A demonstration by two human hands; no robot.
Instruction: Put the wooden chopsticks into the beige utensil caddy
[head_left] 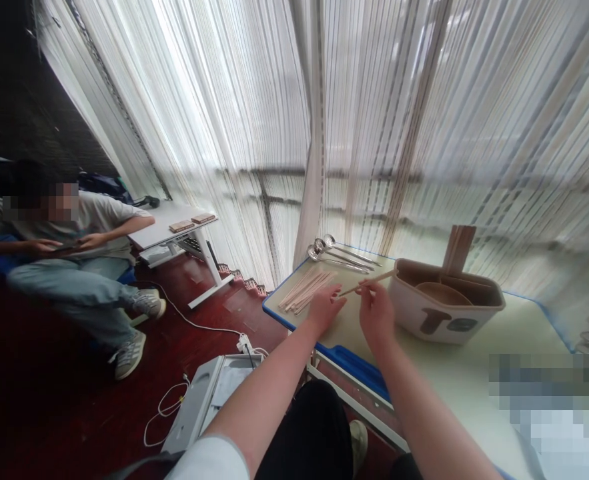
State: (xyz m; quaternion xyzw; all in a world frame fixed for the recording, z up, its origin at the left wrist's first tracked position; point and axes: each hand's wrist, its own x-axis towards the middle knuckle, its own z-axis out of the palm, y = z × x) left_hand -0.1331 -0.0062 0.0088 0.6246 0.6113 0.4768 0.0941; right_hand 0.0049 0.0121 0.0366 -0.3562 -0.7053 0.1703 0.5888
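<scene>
A pale wooden chopstick [350,289], perhaps a pair lying together, slants between my hands above the table. My right hand [375,308] is closed round its middle with a fingertip pinch. At its left end, the fingers of my left hand [325,305] are closed on the tip. Beside my left hand lies a loose bundle of chopsticks [301,291]. Several metal spoons [347,257] rest behind it with long handles pointing right. Just right of my right hand stands a beige divided container [437,320], with a brown round bowl [441,293] and upright chopsticks [459,248] in it.
The cream table [449,373] has a blue edge, and a blue tray [357,367] sits under its near side. Sheer curtains [254,100] hang behind. At left, a person [79,233] sits near a white desk [161,223]. A grey box [199,393] and cables are on the floor.
</scene>
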